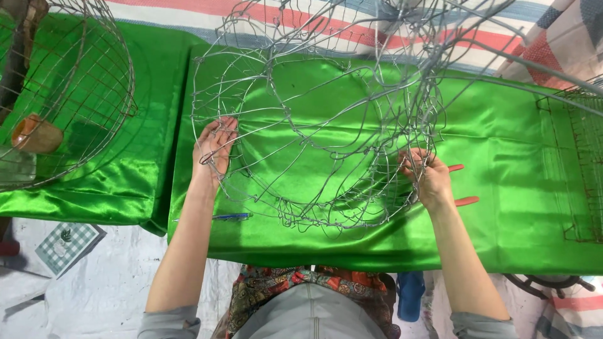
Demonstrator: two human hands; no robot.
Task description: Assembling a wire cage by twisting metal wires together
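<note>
A large round frame of bent silver wire [314,125] stands tilted over a table covered in shiny green cloth [502,157]. My left hand [215,145] grips the wire at the frame's left rim, fingers curled through the loops. My right hand [426,176] pinches the wire at the lower right rim. Just right of that hand, two red tool handles [463,186] lie on the cloth, the rest hidden behind my hand. A blue pen [231,216] rests on the cloth near the front edge, beside my left forearm.
A round wire mesh basket [75,94] sits at the far left with a brownish cylinder [36,134] under it. A flat rectangular wire grid [581,163] lies at the right edge. A checked booklet [66,246] is on the floor below left.
</note>
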